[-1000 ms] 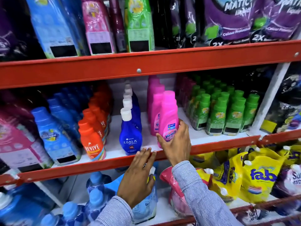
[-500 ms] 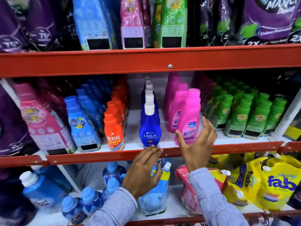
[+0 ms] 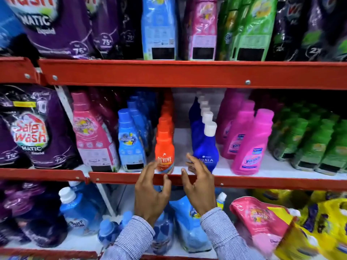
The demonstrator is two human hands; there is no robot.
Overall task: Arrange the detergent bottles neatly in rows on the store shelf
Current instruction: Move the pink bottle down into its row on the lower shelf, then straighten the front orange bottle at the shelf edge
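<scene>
On the middle shelf stand rows of bottles: light blue, orange Revive, dark blue Ujala with white caps, pink Vanish and green. My left hand hovers open in front of the shelf edge, fingertips just left of the front orange bottle. My right hand is open too, fingers spread before the front Ujala bottle, in the gap between it and the orange row. Neither hand holds anything.
Purple Safe Wash pouches and a pink pouch fill the left of the middle shelf. The top shelf carries tall pouches. Below lie blue refill pouches, a pink pouch and yellow pouches.
My right hand has left the front pink Vanish bottle and moved left to the Ujala row. My left hand rose toward the orange bottle. The view swung left.
</scene>
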